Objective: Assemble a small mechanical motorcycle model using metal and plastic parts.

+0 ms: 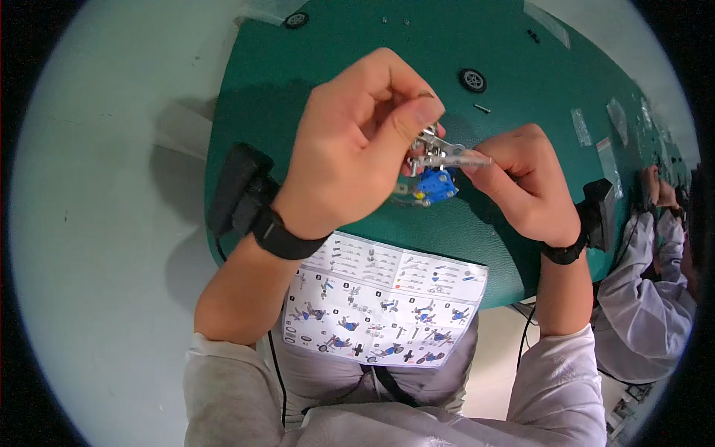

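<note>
A small model of silver metal strips and screws with a blue block (437, 186) hangs between my two hands above the green table. My left hand (350, 141) is closed on its upper part, thumb and forefinger pressed together; the fingers hide some of the metal. On the other side, my right hand (525, 179) pinches the end of a flat metal strip (454, 160) that juts out from the model. Below them, a printed instruction sheet (387, 298) with small assembly drawings lies over the table's near edge and my lap.
On the green table (357, 33) lie a black toy wheel (472, 80), a metal screw (482, 109) and another wheel (296, 20) at the far left edge. Clear plastic bags (581, 127) lie to the right. Another person's hands (658, 188) are at the far right.
</note>
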Action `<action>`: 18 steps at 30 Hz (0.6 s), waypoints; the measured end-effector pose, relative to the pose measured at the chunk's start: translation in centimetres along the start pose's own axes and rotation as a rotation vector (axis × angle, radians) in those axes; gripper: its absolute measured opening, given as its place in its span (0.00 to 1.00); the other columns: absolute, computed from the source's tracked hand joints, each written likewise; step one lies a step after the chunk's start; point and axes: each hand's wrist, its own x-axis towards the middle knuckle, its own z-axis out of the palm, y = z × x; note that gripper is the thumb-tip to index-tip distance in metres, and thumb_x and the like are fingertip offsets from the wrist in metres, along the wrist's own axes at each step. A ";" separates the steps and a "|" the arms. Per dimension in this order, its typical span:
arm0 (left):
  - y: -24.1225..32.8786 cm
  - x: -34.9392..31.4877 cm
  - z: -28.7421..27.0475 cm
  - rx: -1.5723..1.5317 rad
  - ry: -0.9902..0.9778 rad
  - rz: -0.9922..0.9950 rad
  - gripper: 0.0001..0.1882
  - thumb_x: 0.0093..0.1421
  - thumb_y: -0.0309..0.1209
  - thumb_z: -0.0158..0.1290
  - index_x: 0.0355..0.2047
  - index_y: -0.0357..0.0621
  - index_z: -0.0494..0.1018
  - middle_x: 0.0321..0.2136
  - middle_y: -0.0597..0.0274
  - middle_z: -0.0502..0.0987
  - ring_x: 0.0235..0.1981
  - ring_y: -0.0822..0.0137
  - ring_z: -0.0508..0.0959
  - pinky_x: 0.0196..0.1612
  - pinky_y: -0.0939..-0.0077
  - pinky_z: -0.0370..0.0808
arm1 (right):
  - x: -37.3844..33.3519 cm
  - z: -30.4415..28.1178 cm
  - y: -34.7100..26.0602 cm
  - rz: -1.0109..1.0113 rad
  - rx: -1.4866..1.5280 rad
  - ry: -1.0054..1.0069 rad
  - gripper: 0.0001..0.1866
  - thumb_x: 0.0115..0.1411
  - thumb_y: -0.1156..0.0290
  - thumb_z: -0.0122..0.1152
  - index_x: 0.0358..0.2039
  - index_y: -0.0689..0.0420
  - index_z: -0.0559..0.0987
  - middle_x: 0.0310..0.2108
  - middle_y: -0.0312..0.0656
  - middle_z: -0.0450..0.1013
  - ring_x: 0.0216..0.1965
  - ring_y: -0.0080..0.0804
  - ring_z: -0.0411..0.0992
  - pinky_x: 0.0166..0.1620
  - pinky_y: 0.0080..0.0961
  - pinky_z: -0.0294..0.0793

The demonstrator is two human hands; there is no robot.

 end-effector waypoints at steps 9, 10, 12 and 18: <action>0.9 0.5 -0.5 -0.041 0.037 -0.128 0.07 0.72 0.31 0.53 0.41 0.39 0.74 0.32 0.63 0.80 0.30 0.79 0.80 0.31 0.86 0.73 | 0.2 -2.6 2.0 0.115 -0.144 -0.021 0.26 0.64 0.62 0.67 0.14 0.60 0.68 0.12 0.35 0.51 0.15 0.18 0.51 0.21 0.27 0.50; 0.5 0.5 -0.2 0.005 0.050 -0.125 0.08 0.72 0.32 0.53 0.40 0.39 0.75 0.31 0.64 0.81 0.29 0.79 0.79 0.31 0.86 0.73 | 0.3 -2.3 2.4 0.113 -0.146 -0.015 0.26 0.64 0.62 0.67 0.14 0.60 0.68 0.12 0.35 0.51 0.15 0.18 0.51 0.21 0.27 0.50; 0.0 0.6 0.0 0.052 0.061 -0.121 0.09 0.72 0.33 0.53 0.40 0.39 0.75 0.31 0.64 0.81 0.28 0.80 0.78 0.31 0.87 0.72 | 0.6 -1.5 2.5 -0.110 -0.605 0.157 0.21 0.60 0.58 0.72 0.20 0.58 0.76 0.11 0.38 0.58 0.14 0.24 0.60 0.21 0.24 0.58; -0.7 0.8 0.5 0.040 0.030 -0.127 0.07 0.70 0.31 0.54 0.40 0.39 0.75 0.29 0.66 0.80 0.31 0.77 0.79 0.36 0.82 0.74 | 0.5 -1.1 -0.1 -0.096 -0.127 -0.002 0.15 0.59 0.58 0.72 0.32 0.57 0.81 0.17 0.44 0.70 0.17 0.40 0.68 0.23 0.30 0.65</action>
